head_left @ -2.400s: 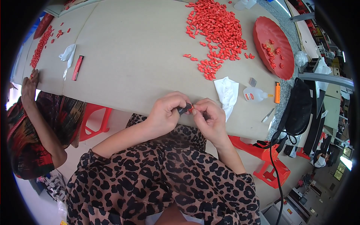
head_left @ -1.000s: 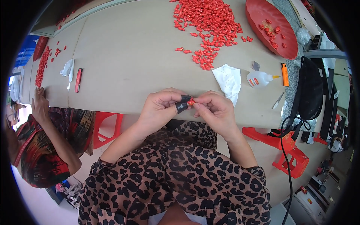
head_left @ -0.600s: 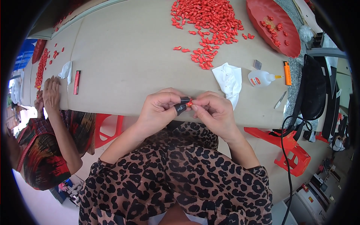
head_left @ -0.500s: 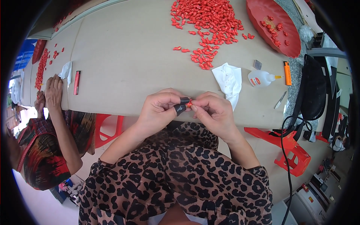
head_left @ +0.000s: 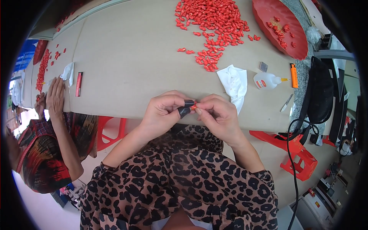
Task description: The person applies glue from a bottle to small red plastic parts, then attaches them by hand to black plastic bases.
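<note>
My left hand [head_left: 165,111] and my right hand [head_left: 218,113] meet over the table's near edge. Between their fingertips is a small red piece [head_left: 194,106], mostly covered by the fingers. Black tape or finger covers wrap the left thumb and forefinger, which pinch the piece from the left. The right thumb and forefinger grip it from the other side. To the right of my hands lies a crumpled white cloth [head_left: 234,86]. Farther off is a heap of glossy red peanut-shaped pieces [head_left: 212,19], with a looser trail of them toward me.
A red scalloped tray [head_left: 264,17] with a few red clusters stands far right. Nearer are a squeeze bottle [head_left: 266,81], an orange lighter [head_left: 294,75], a grey block [head_left: 263,66] and tweezers [head_left: 286,102]. At left, a co-worker's hand [head_left: 55,96] is near a red lighter [head_left: 79,84].
My hands hold almost the same pose around the red piece. At left, the co-worker's hands have shifted slightly. The objects on the table stay in place.
</note>
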Action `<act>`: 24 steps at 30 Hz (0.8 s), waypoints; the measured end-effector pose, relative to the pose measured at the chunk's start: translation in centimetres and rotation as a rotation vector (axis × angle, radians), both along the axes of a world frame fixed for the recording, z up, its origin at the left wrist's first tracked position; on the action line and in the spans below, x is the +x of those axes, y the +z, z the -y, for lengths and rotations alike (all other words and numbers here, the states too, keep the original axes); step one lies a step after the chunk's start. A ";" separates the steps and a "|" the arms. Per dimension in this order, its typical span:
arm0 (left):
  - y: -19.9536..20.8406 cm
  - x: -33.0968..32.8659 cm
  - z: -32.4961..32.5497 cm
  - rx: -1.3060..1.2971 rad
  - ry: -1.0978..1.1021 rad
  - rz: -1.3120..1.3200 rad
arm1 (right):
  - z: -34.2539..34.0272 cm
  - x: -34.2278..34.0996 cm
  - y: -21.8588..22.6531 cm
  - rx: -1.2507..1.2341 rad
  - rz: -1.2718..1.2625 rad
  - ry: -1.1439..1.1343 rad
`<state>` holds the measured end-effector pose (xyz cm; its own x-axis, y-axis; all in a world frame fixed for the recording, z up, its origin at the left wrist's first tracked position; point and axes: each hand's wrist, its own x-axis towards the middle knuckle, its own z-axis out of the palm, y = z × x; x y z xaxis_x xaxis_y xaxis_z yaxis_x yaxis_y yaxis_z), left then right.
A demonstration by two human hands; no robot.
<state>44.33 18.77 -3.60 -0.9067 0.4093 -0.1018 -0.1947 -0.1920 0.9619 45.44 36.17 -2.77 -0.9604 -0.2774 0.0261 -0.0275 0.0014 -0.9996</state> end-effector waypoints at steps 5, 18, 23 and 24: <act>-0.1 0.2 -0.6 0.081 0.061 -0.015 | -0.1 0.4 -0.2 -0.056 -0.011 -0.077; 0.2 0.1 -0.5 0.135 0.035 0.015 | -0.2 0.5 -0.6 -0.131 0.004 -0.060; 0.4 0.0 -0.8 0.165 0.037 0.021 | -0.2 0.5 -0.5 -0.131 0.005 -0.065; 0.4 0.0 -0.8 0.184 0.042 0.013 | -0.2 0.5 -0.4 -0.130 0.039 -0.079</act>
